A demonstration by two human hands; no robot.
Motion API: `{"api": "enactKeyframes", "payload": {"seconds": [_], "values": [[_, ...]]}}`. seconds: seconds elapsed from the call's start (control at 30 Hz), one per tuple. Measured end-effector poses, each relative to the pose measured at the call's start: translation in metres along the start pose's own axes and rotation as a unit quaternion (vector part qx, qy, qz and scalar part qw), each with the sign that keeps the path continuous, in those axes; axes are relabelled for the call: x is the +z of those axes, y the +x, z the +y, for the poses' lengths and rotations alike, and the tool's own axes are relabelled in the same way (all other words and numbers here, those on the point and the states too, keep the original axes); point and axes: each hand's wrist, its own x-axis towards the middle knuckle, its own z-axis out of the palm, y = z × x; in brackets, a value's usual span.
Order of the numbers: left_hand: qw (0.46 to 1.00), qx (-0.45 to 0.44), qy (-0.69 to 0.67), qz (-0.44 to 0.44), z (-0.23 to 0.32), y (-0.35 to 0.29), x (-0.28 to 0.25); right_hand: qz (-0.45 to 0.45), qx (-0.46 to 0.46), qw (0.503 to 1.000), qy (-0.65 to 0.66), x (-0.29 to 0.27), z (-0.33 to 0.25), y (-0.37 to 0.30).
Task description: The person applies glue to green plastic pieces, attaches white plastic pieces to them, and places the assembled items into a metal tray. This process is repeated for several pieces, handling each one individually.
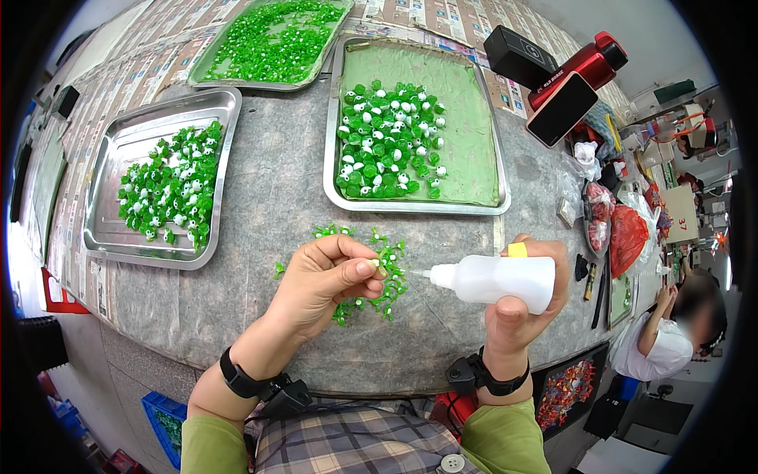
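Observation:
My left hand point(320, 280) is closed, pinching a tiny piece between thumb and forefinger; its light end shows, the rest is covered by the fingers. My right hand point(541, 288) is wrapped round a white squeeze bottle point(493, 280), tipped on its side. Its thin clear nozzle points left at the pinched piece, with a small gap between them. A yellow band circles one finger of that hand. Below and behind my left fingers, small green plastic pieces with white spots point(388, 288) lie scattered on the grey cloth point(272, 189).
A green-lined metal tray point(466, 150) with green and white round pieces stands ahead. At left is another metal tray point(103, 213) of such pieces; a third tray point(335, 59) lies farther back. A phone point(562, 109) leans by a red flask point(592, 63). Someone in white point(643, 347) sits far right.

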Motion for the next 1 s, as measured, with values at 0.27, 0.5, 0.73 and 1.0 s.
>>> {"api": "enactKeyframes", "payload": {"seconds": [0.27, 0.5, 0.73, 1.0], "values": [[1.000, -0.005, 0.009, 0.002, -0.0017, 0.0005, 0.0001, -0.044, -0.037, 0.998, -0.028, -0.0010, 0.0015, -0.0001], [1.000, -0.009, 0.011, 0.002, -0.0019, 0.0008, 0.0012, -0.042, -0.033, 0.998, -0.035, 0.0008, 0.0012, -0.0007], [1.000, -0.008, 0.014, 0.002, -0.0014, 0.0004, 0.0023, -0.023, -0.024, 0.999, -0.027, -0.0010, -0.0005, 0.0003], [1.000, -0.008, 0.019, -0.003, -0.0018, 0.0003, 0.0012, -0.005, -0.030, 0.997, -0.070, 0.0011, 0.0026, -0.0012]]}}
